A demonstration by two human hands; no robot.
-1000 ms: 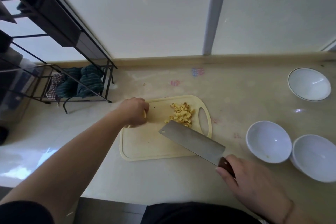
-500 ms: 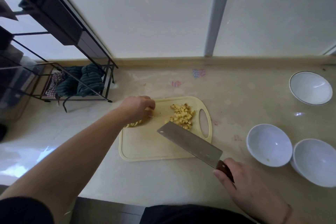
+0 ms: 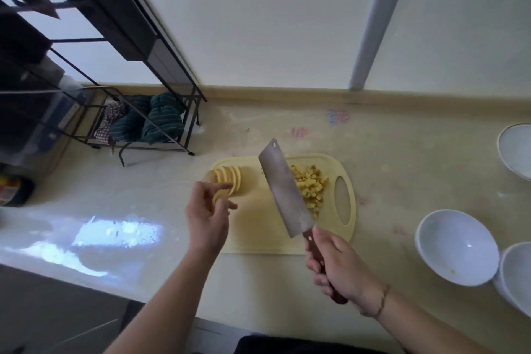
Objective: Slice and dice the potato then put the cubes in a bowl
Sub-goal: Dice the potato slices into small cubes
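Left grip (image 3: 208,210) pinching potato slice (image 3: 219,198), cleaver (image 3: 284,190) in right grip (image 3: 336,264)

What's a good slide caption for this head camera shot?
Left hand pinching potato slices, right hand holding cleaver over cutting board beside diced cubes.

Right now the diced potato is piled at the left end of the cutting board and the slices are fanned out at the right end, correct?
Not quite: the sides are swapped. The head view shows the diced potato piled at the right end of the cutting board, by its handle hole, and the slices fanned out at the left end.
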